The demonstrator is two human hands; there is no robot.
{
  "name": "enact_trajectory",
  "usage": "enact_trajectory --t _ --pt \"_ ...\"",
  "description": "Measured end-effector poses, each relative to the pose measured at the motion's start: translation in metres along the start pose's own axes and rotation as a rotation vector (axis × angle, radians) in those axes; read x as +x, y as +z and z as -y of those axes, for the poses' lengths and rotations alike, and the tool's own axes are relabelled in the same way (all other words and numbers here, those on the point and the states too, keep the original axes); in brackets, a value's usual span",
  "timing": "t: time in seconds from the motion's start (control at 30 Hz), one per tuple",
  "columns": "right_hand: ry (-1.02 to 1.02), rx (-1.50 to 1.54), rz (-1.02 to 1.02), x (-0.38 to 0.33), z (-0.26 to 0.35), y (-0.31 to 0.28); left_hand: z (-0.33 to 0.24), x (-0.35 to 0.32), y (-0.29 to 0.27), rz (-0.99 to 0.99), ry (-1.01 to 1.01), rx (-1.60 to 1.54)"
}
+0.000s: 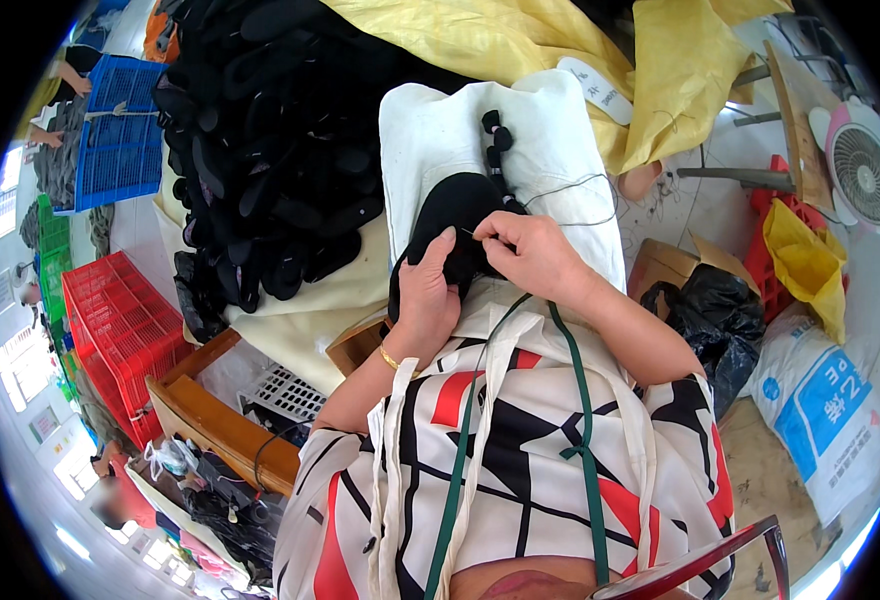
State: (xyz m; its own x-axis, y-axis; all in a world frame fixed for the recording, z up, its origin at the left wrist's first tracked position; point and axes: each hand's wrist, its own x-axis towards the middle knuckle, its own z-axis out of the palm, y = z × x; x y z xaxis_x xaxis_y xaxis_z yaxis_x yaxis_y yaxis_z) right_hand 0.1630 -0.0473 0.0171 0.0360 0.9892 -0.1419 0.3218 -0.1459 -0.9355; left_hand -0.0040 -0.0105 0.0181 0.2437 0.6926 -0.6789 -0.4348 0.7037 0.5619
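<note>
A black fabric piece with a rounded end [465, 195], sock- or slipper-like, lies on the white cloth [420, 125] over my lap. My left hand [428, 290] grips its near part, thumb on top and fingers partly hidden. Just right of that thumb, my right hand [530, 252] pinches what looks like a thin needle [469, 235] against the black fabric. Beyond the hands, a knotted black strip [498, 140] rests on the white cloth. A loose dark thread [585, 187] curves across the cloth's right side.
A large heap of similar black pieces [270, 140] rises at the left. Around me are a wooden drawer [230, 420], a red crate [125, 335], a blue crate [120, 130], yellow sheeting [480, 35], a black plastic bag [715, 325] and a fan [865, 170]. Another person's hands [55, 110] show far left.
</note>
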Motion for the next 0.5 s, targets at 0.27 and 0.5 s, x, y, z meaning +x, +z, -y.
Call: enact_trajectory --t 0.27,0.5 --pt "0.092 0.011 0.069 0.003 0.005 -0.002 0.001 -0.004 0.002 0.007 -0.009 0.057" --pt "0.025 0.068 0.041 -0.008 -0.008 0.006 -0.002 -0.006 0.004 0.023 -0.006 0.105"
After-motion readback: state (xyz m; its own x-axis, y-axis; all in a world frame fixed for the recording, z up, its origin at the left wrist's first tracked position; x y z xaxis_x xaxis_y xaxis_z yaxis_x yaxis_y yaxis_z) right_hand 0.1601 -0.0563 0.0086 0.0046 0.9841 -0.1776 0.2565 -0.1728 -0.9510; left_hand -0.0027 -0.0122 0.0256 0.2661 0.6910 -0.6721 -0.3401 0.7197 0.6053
